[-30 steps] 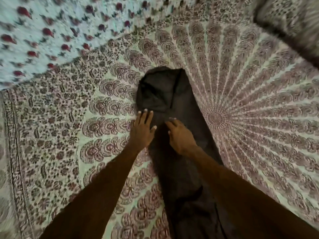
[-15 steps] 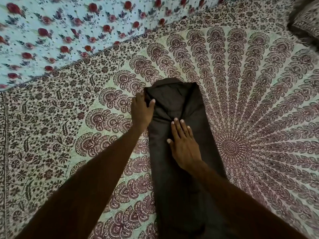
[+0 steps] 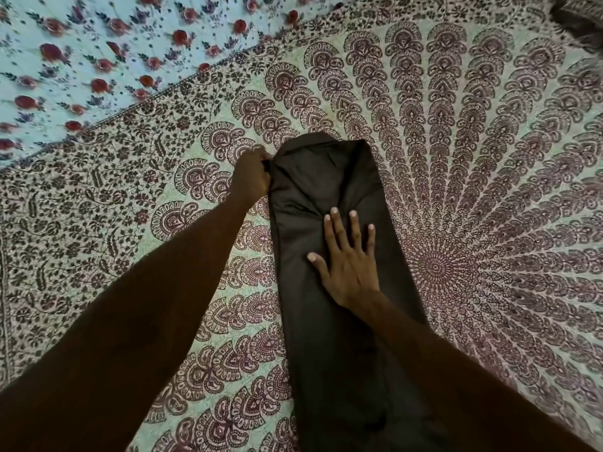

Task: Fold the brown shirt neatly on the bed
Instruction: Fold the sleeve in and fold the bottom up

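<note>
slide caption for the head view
Right hand presses the folded brown shirt flat while left hand grips its far corner on the bedspread.

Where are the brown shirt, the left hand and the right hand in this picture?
brown shirt (image 3: 313,337), head view, smooth cloth near its middle.
left hand (image 3: 251,177), head view, back of the hand, at the shirt's left edge.
right hand (image 3: 350,265), head view, back of the hand, flat on the shirt.

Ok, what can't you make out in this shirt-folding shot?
Head view: how much cloth the left hand pinches, hidden by its knuckles.
Head view: near end of the brown shirt, cut off by the bottom edge.
Head view: a dark object at the top right corner, cropped.
</note>
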